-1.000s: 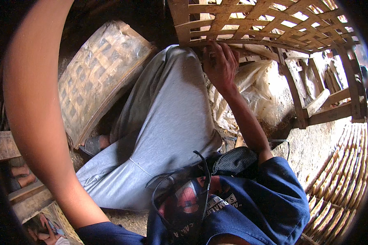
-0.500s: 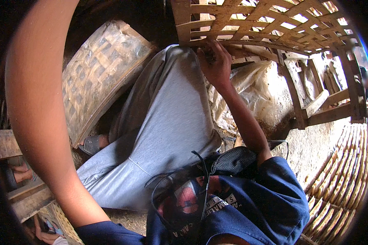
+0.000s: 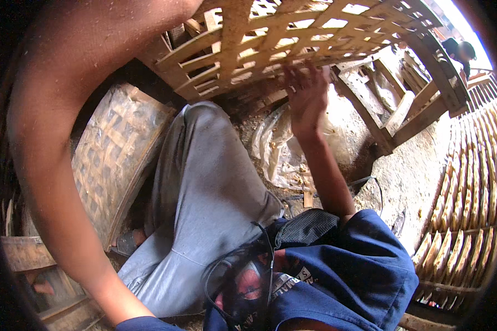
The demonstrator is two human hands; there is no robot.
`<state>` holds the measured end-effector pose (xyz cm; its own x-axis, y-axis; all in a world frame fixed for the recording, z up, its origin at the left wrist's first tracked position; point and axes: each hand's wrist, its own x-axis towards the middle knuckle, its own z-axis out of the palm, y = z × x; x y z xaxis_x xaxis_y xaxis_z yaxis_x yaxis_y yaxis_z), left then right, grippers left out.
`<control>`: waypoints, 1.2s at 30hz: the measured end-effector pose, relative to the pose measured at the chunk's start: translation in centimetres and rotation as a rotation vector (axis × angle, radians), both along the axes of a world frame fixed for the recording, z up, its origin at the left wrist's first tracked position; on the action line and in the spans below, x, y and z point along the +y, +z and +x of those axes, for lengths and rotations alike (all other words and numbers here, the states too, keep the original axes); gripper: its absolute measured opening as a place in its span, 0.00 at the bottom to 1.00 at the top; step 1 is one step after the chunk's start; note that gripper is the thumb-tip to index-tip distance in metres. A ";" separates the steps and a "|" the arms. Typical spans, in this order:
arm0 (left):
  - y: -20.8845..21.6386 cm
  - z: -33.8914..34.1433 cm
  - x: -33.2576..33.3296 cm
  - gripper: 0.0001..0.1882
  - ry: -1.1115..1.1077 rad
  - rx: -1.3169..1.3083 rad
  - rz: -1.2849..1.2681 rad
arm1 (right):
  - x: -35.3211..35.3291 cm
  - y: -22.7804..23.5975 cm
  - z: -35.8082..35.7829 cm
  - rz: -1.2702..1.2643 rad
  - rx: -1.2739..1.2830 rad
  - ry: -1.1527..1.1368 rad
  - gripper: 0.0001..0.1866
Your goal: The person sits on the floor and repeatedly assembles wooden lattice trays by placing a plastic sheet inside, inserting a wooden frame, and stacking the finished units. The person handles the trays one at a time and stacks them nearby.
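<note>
A large woven bamboo panel (image 3: 259, 47) in a wooden frame stands tilted in front of me, across the top of the view. My right hand (image 3: 309, 99) reaches up to its lower edge, fingers apart and slightly blurred. The fingertips overlap the slats; whether they press on them I cannot tell. My left arm (image 3: 49, 138) curves up past the panel's left end and leaves the view at the top, so that hand is hidden from me. Below the panel is my bent knee in grey trousers (image 3: 199, 160).
Another woven panel (image 3: 116, 149), covered in clear plastic, leans left of my leg. A crumpled plastic sheet (image 3: 276, 149) lies on the dusty ground beyond my knee. Wooden frame pieces (image 3: 392, 110) stand at right, beside a slatted bamboo surface (image 3: 464, 182). A person (image 3: 461, 52) is at the far right.
The woven panel has shifted left and tilted, showing more of its face. My left arm has swung right at the top. My right hand has opened out and moved slightly right and down.
</note>
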<state>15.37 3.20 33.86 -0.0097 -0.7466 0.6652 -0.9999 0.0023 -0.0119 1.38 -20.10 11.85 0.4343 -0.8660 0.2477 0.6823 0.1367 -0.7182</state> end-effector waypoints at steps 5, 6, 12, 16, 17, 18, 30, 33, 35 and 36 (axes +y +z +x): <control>0.7 0.0 1.1 0.16 0.000 -0.145 -0.012 | -0.7 5.3 -0.2 -0.090 -0.003 0.033 0.47; 1.0 -0.3 1.5 0.16 -0.005 -0.217 -0.027 | -0.8 6.1 0.0 -0.111 -0.011 0.062 0.49; -0.8 -5.6 1.1 0.18 0.176 -0.734 -0.024 | -4.8 8.3 1.5 -0.577 0.165 0.002 0.50; -8.8 -1.9 -1.1 0.19 0.099 -0.598 -0.111 | -4.5 3.1 2.8 -1.211 0.412 -0.506 0.29; -9.8 -1.4 -1.1 0.20 0.099 -0.583 -0.091 | -3.5 2.2 2.5 -1.136 0.344 -0.387 0.24; -10.7 -1.0 -1.0 0.20 0.097 -0.566 -0.074 | -2.8 1.0 2.5 -0.931 0.221 -0.143 0.26; -18.7 0.1 2.3 0.24 0.222 -0.262 0.149 | 1.6 -7.5 -2.6 0.228 0.128 0.467 0.30; -18.4 -0.3 2.6 0.25 0.266 -0.343 0.160 | 0.4 -9.5 -2.8 -0.049 0.228 0.305 0.28; -17.3 -0.3 2.2 0.25 0.263 -0.369 0.113 | -0.7 -8.3 -3.3 -0.220 0.233 0.204 0.29; -17.4 0.0 2.0 0.25 0.262 -0.343 0.094 | -1.2 -7.6 -3.3 -0.288 0.247 0.163 0.30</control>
